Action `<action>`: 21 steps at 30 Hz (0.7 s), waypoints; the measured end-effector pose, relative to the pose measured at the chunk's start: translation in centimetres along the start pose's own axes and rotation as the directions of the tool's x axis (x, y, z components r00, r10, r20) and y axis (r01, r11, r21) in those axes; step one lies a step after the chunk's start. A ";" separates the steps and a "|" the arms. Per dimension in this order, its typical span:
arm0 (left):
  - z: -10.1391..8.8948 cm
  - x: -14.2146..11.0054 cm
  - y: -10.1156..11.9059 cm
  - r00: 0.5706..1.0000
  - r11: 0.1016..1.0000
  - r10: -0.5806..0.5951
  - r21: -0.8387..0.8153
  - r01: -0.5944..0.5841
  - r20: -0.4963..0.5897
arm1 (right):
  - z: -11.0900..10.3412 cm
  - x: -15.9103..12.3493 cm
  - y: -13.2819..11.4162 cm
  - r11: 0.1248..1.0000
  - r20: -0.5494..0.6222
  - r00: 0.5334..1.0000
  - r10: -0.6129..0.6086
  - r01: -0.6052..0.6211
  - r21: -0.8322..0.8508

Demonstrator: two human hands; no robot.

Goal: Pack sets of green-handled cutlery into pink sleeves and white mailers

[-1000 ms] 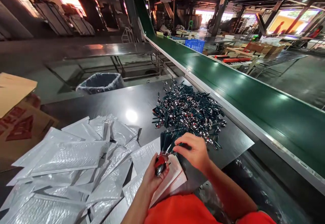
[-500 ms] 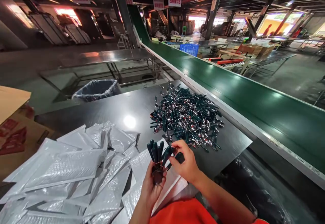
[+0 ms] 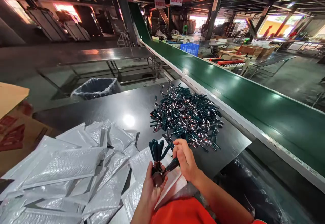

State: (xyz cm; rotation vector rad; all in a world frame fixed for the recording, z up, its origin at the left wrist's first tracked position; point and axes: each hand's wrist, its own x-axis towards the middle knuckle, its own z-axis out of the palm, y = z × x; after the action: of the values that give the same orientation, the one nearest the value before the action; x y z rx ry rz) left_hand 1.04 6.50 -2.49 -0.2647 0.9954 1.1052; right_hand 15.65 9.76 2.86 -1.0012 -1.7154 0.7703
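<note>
My left hand [image 3: 149, 191] is closed around a bunch of spoons [image 3: 156, 149]. Their dark green handles fan upward, and the shiny metal bowls sit together in the palm. To its right, my right hand [image 3: 187, 163] pinches the handle of one spoon [image 3: 172, 165], which slants down toward the bunch; its bowl end is hard to separate from the others. Just beyond both hands lies a big heap of the same spoons [image 3: 188, 115] on the metal table [image 3: 111, 110]. White padded mailers [image 3: 141, 164] lie beneath and beside my hands.
More padded mailers [image 3: 61, 163] are piled across the table's left side. A cardboard box [image 3: 15, 129] stands at far left, and a lined bin [image 3: 95, 88] behind the table. Along the right runs a green conveyor belt [image 3: 228, 85], with a blue crate [image 3: 190, 49] past it.
The spoon at my right hand has swung lower, toward the bowls in my left palm. My right fingers have shifted slightly, and the handles in the bunch are rearranged.
</note>
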 end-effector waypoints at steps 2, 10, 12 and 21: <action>0.3 -0.3 0.0 1.000 1.000 0.018 0.002 -0.018 -0.022 | -0.2 0.1 0.1 0.997 0.059 0.995 -0.076 0.077 -0.013; 0.3 -1.0 -0.5 1.000 1.000 0.013 0.006 -0.013 -0.009 | -0.5 1.0 -0.6 0.960 0.012 0.987 -0.158 0.156 -0.233; 0.2 -0.9 -0.6 1.000 1.000 0.014 0.004 -0.014 -0.009 | -0.4 0.9 -0.4 0.959 0.029 0.980 -0.195 0.196 -0.204; 0.0 -0.6 -0.5 1.000 1.000 0.012 0.023 -0.012 -0.015 | -1.1 0.9 -0.5 0.952 0.192 0.962 -0.192 0.230 -0.201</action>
State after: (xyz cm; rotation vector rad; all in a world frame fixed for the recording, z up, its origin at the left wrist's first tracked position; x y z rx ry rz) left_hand 1.46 5.89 -2.15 -0.2492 1.0231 1.1041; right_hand 16.38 10.38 4.06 -0.8989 -2.0553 0.5454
